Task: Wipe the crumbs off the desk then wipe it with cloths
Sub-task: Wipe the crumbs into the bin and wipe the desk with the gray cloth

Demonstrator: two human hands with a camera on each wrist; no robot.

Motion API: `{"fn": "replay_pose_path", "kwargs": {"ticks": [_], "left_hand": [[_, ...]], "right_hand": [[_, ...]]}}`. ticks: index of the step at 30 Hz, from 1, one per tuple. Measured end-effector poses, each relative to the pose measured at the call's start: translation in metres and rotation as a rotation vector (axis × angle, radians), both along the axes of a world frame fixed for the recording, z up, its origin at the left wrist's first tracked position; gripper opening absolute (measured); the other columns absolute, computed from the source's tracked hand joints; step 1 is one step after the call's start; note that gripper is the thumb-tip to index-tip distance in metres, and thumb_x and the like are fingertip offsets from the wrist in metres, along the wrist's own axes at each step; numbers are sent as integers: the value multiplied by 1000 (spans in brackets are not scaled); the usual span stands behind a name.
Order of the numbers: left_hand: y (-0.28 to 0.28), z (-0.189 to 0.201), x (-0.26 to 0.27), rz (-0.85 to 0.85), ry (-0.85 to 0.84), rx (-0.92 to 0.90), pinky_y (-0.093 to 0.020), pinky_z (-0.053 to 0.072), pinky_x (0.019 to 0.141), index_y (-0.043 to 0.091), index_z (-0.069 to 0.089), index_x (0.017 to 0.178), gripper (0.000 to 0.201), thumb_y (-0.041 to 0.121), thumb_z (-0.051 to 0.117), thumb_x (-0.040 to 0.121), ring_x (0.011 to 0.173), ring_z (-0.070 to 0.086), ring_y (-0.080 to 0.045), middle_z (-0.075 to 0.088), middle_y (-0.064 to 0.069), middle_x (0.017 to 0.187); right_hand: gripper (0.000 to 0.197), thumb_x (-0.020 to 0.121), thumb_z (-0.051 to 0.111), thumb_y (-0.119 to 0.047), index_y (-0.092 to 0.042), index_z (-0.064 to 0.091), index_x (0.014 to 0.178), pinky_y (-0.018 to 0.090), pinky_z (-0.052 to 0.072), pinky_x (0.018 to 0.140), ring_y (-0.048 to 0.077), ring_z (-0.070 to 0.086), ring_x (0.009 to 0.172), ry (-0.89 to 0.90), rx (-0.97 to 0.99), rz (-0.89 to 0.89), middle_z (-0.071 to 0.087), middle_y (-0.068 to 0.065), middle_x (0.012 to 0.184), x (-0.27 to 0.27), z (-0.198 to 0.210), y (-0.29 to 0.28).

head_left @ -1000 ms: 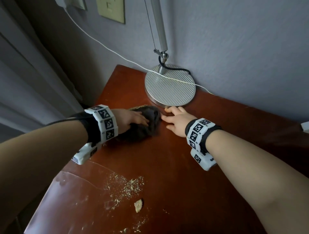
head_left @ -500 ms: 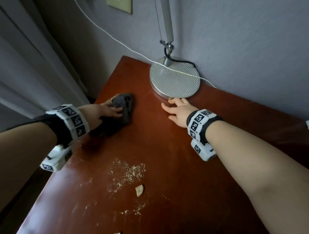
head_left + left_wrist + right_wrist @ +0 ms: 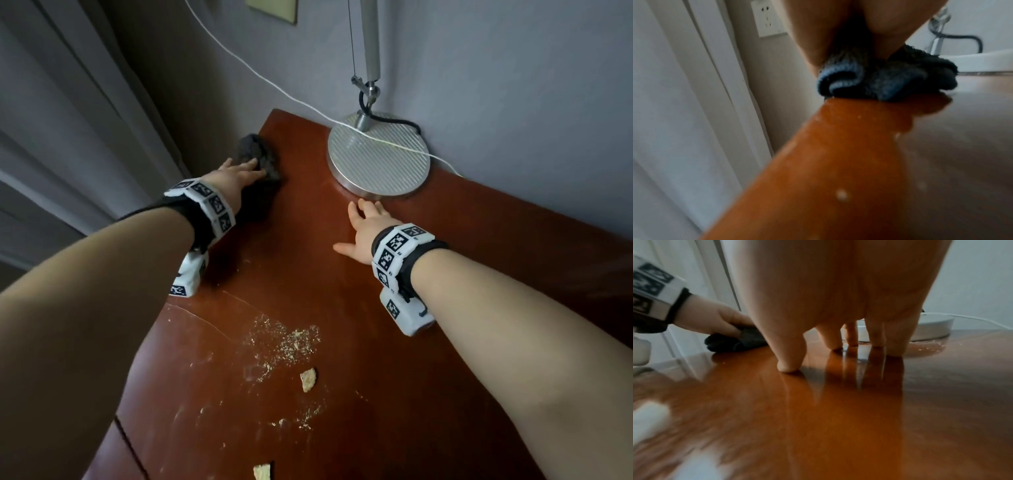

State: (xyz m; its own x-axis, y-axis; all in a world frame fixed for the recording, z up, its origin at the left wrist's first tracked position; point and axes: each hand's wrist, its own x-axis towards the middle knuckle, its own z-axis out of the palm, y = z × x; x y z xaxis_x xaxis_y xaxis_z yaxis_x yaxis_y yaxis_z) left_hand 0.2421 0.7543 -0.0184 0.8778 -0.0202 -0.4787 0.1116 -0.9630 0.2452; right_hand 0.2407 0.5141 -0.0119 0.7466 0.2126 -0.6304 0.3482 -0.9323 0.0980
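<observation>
A dark grey cloth (image 3: 255, 150) lies bunched at the left edge of the red-brown desk (image 3: 342, 291), near its back left corner. My left hand (image 3: 236, 174) holds it down, fingers bent over it, as the right wrist view shows (image 3: 725, 324). In the left wrist view the cloth (image 3: 879, 81) is gathered under the palm, right at the desk's edge. My right hand (image 3: 363, 226) rests spread on the bare wood just in front of the lamp base, fingertips (image 3: 789, 366) touching the surface. Fine crumbs (image 3: 287, 342) and a cracker piece (image 3: 308, 378) lie nearer me.
A round metal lamp base (image 3: 378, 157) with its pole stands at the back against the wall, and a white cable (image 3: 274, 89) runs across it. Another cracker piece (image 3: 262, 472) sits at the near edge. A curtain (image 3: 68, 137) hangs left of the desk, beside a wall socket (image 3: 768, 21).
My left hand has slid the cloth left and toward the back, from beside the lamp base to the desk's left edge. The right hand has stayed in front of the lamp base.
</observation>
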Motion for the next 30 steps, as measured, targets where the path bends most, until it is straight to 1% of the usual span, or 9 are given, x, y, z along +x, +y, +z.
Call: {"fn": "replay_pose_path", "kwargs": {"ticks": [4, 8, 12, 15, 18, 21, 24, 27, 30], "left_hand": [[5, -3, -60, -113, -61, -54, -35, 20, 114, 21, 33, 143, 57, -3, 44, 92, 142, 22, -25, 21, -4, 155], [31, -2, -123, -441, 154, -228, -39, 9, 119, 29, 26, 138, 69, -15, 39, 86, 145, 6, -15, 7, 17, 145], [41, 7, -122, -196, -131, -376, -44, 14, 119, 56, 30, 129, 73, -3, 41, 86, 143, 17, -20, 21, 14, 145], [25, 13, -87, 33, -140, -187, -41, 9, 119, 29, 28, 144, 59, 9, 48, 92, 145, 7, -27, 13, 2, 155], [11, 11, -78, -30, 66, -2, -39, 7, 119, 24, 16, 148, 65, 5, 46, 93, 146, 0, -27, 0, 3, 157], [8, 11, -109, -168, 65, -5, -36, 14, 117, 24, 27, 144, 62, -5, 39, 92, 145, 8, -22, 7, 5, 157], [13, 15, -152, -284, 174, -47, -27, 3, 118, 34, 32, 141, 70, -9, 36, 86, 145, -4, -12, 5, 17, 155], [12, 19, -187, -152, 88, -122, -29, 7, 118, 36, 35, 138, 64, 11, 49, 82, 145, 0, -11, 9, 19, 154], [-5, 18, -199, -29, -49, -89, -38, 14, 118, 35, 13, 146, 77, 45, 56, 83, 144, 4, -21, 1, 6, 155]], "right_hand": [[87, 90, 39, -60, -18, -8, 150, 44, 19, 115, 27, -8, 146, -5, 10, 5, -10, -1, 158, -1, -1, -1], [87, 90, 38, -60, -17, -8, 150, 45, 21, 114, 28, -7, 146, -11, -8, 10, -10, 0, 158, -2, 2, 2], [86, 91, 36, -60, -17, -9, 150, 46, 23, 113, 28, -7, 146, -13, -24, -14, -11, 1, 158, -3, 3, 5], [85, 91, 35, -59, -18, -9, 150, 46, 24, 113, 27, -8, 146, -13, -26, -25, -11, 0, 158, -4, 3, 5], [84, 91, 34, -60, -19, -9, 150, 46, 24, 113, 26, -8, 146, -15, -19, -31, -11, 0, 158, -6, 2, 5], [84, 91, 34, -60, -19, -9, 150, 47, 22, 113, 26, -8, 146, -25, -27, -34, -11, -1, 158, -7, 2, 5], [84, 91, 35, -60, -18, -7, 150, 47, 23, 113, 26, -5, 147, -36, -24, -33, -8, 0, 158, -8, 4, 7], [82, 92, 38, -56, -18, -4, 151, 47, 20, 115, 26, -4, 147, -44, -5, -49, -5, 1, 158, -14, 9, 9], [74, 95, 42, -46, -23, 0, 151, 46, 19, 117, 26, -1, 147, -15, 28, -45, -5, 0, 159, -28, 12, 6]]}}
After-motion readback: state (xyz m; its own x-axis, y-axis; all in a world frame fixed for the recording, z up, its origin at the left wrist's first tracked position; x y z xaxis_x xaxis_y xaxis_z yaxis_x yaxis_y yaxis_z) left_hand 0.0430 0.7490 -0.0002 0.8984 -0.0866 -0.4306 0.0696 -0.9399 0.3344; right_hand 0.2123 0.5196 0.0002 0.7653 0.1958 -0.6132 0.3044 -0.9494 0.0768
